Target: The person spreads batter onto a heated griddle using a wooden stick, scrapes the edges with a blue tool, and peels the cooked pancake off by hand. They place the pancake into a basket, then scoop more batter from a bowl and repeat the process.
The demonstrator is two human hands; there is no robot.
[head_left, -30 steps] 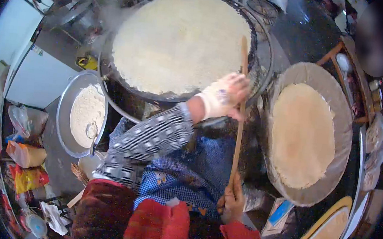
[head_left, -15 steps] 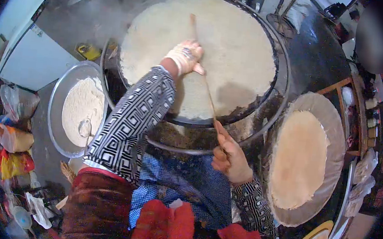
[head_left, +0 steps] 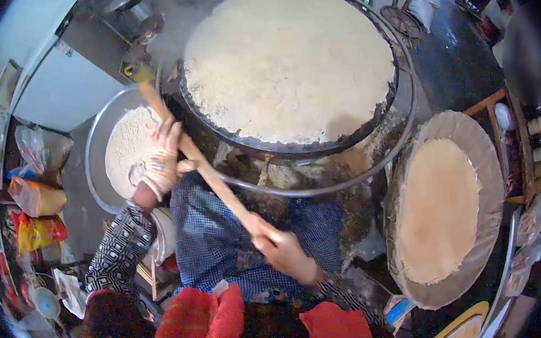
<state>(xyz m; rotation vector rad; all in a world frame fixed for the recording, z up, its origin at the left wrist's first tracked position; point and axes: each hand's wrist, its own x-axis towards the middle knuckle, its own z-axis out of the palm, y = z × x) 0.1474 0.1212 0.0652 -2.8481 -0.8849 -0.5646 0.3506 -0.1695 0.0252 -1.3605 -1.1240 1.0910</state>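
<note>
A long flat wooden spatula [head_left: 214,182] slants across my front, from the metal bowl's far edge toward my lap. My right hand [head_left: 283,254], bare and slightly blurred, is closed around its near end. Farther along, my left hand [head_left: 164,160], in a whitish glove, has its fingers and thumb about the wood; the exact grip is partly hidden. Just below the left hand, the metal bowl [head_left: 92,169] holds pale batter [head_left: 127,147] with a ladle in it. In front, a thin pale sheet of batter [head_left: 286,61] covers the large round griddle [head_left: 272,147].
A metal ring [head_left: 281,190] surrounds the griddle. At right stands an oval, cloth-lined tray [head_left: 481,252] bearing a flat tan sheet [head_left: 439,213]. White cabinets [head_left: 65,90] and bagged packets [head_left: 36,197] are at left. Steam drifts at the back left.
Both hands have drawn the spatula back from over the griddle, down and left. The left hand is now above the batter bowl, the right hand nearer my lap. The view has shifted slightly.
</note>
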